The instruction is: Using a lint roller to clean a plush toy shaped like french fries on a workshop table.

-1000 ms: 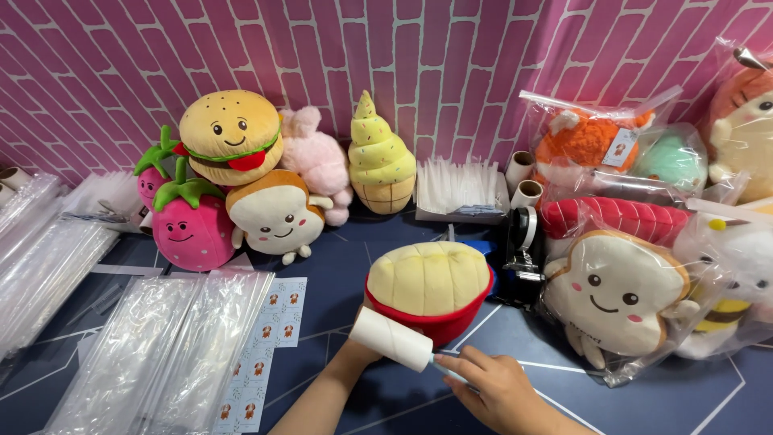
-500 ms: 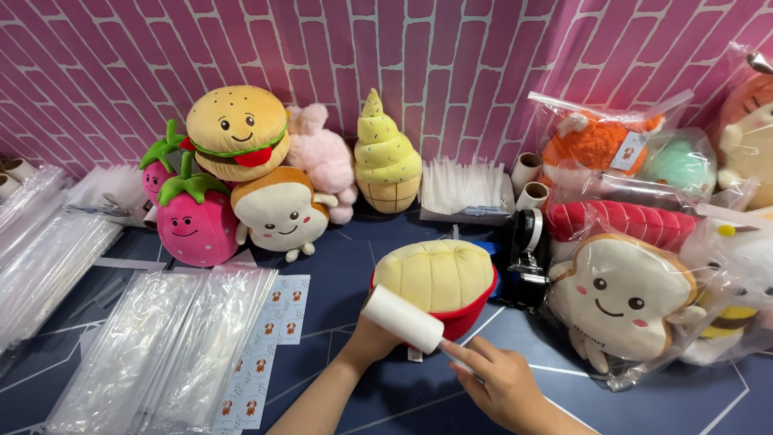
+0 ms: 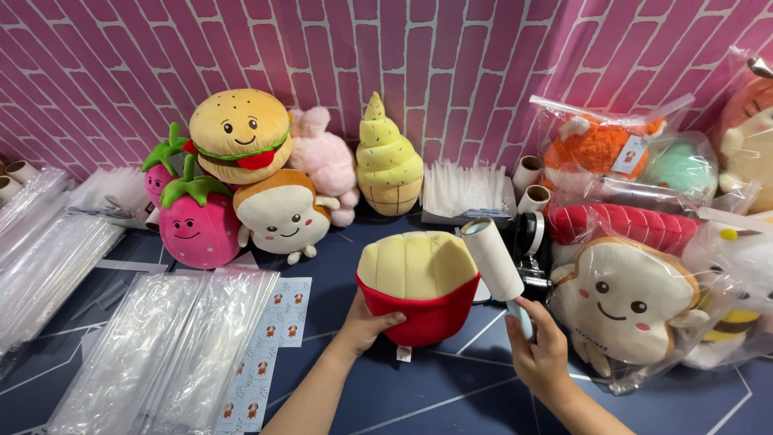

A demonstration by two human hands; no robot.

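Two hands engaged: left hand clamped on french-fries plush standing mid-desk, right hand gripping lint roller beside its top corner; likely risk, plush tipping under roller pressure.

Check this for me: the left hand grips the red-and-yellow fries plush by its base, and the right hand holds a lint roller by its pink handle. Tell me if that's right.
One detail is wrong. The head view shows the lint roller in the right hand has a light blue handle, not pink. The rest stands: the left hand grips the red-and-yellow fries plush by its base.
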